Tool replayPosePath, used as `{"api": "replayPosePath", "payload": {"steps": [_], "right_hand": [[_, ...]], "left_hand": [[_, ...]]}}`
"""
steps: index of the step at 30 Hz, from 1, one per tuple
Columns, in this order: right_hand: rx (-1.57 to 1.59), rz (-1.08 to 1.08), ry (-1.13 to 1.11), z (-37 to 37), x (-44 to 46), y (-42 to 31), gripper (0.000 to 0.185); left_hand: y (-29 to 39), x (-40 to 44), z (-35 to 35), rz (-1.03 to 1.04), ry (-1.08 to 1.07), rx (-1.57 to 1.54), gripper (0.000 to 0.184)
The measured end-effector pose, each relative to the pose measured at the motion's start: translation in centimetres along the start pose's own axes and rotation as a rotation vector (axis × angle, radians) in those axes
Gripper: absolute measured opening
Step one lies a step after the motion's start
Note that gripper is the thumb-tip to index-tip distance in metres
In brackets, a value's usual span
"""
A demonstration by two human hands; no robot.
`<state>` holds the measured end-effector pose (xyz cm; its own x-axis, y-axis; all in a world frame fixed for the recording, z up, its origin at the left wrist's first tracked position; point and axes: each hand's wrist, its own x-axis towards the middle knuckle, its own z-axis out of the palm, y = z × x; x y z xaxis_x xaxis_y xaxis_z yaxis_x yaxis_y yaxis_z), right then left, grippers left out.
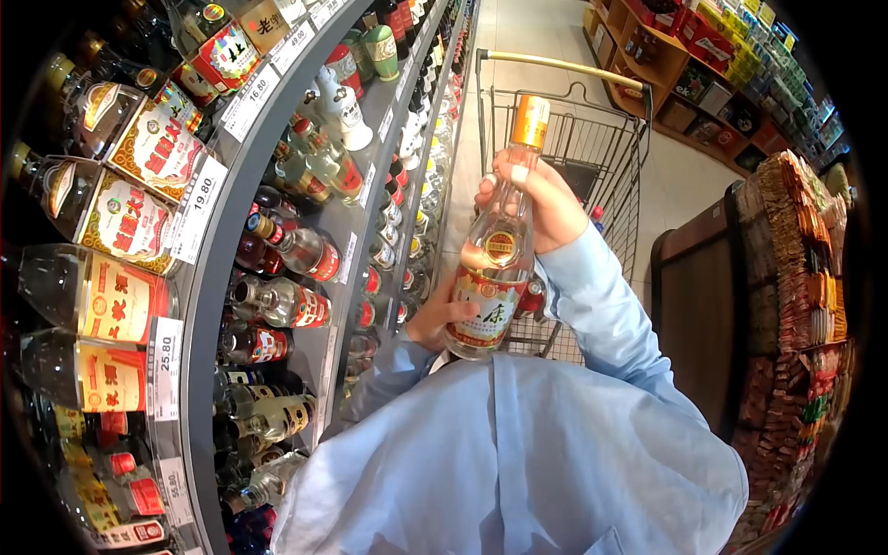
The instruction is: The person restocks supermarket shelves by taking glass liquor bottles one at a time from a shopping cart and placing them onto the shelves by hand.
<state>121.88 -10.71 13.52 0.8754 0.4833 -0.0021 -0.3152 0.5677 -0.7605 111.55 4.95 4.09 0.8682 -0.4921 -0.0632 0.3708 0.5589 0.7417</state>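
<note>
A clear glass liquor bottle (500,248) with a gold cap and a red, white and gold label is held up in front of my chest, tilted slightly to the right at its top. The fingers of my right hand (548,199) wrap round its neck just below the cap. Lower down, my left hand (440,314) grips the bottle near its base, thumb across the label. Part of the left hand's fingers is hidden behind the glass. Beyond the bottle stands a wire shopping cart (629,157) with a yellow handle bar (564,58).
Shelves on the left carry many bottles (120,287), with price tags (199,208) along the shelf edge (208,305). A dark display stand (694,287) and stacked packaged goods (786,324) are on the right. Wooden shelving (684,83) with boxes stands at the back right, beside the tiled floor (536,28).
</note>
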Motion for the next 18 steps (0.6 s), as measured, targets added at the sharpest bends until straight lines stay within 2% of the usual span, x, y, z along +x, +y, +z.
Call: {"api": "replayPosePath", "payload": {"steps": [4,7,8,15,18], "right_hand": [[0.011,0.018,0.132,1.6,1.7,-0.4,0.02],[0.032,-0.019,0.099,2.1,2.4,0.3,0.017],[0.011,-0.03,0.16,2.4,2.6,0.5,0.015],[-0.041,-0.038,0.216,1.6,2.9,1.5,0.019],[-0.038,-0.03,0.195,1.1,3.1,1.4,0.019]], "left_hand": [[0.9,-0.2,-0.9,0.001,-0.017,-0.033,0.069],[1.3,-0.2,-1.7,-0.028,-0.048,-0.059,0.071],[1.7,-0.2,-1.8,-0.045,-0.056,-0.059,0.071],[1.9,0.1,-3.1,-0.093,-0.067,-0.052,0.072],[2.2,0.4,-3.0,-0.053,-0.042,-0.009,0.07]]}}
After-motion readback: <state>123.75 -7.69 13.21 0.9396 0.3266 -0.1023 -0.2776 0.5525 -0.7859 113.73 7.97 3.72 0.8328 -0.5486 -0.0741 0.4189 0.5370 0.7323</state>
